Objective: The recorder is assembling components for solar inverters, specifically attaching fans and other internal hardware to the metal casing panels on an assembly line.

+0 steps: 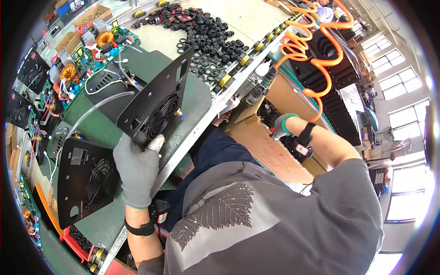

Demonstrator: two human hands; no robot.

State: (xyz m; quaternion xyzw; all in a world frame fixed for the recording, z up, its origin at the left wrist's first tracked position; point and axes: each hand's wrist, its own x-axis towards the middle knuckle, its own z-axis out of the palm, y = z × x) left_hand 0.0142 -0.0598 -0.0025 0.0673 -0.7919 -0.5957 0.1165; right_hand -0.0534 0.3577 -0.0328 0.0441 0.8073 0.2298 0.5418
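Note:
My left hand, in a grey glove, grips the lower edge of a black metal panel with the thumb on its face. The panel stands tilted over the green work surface and has a round fan grille, slots and a brass fitting. Beside that hand lies a second black panel with a fan grille. A clear tube runs behind the first panel. My right hand, also gloved, reaches into an open cardboard box of dark parts; its fingers are mostly hidden.
Black plastic rings and fittings are heaped at the far side of the bench. Circuit boards with copper coils stand at left. An orange coiled air hose hangs above the box, near a pneumatic screwdriver. A metal rail edges the bench.

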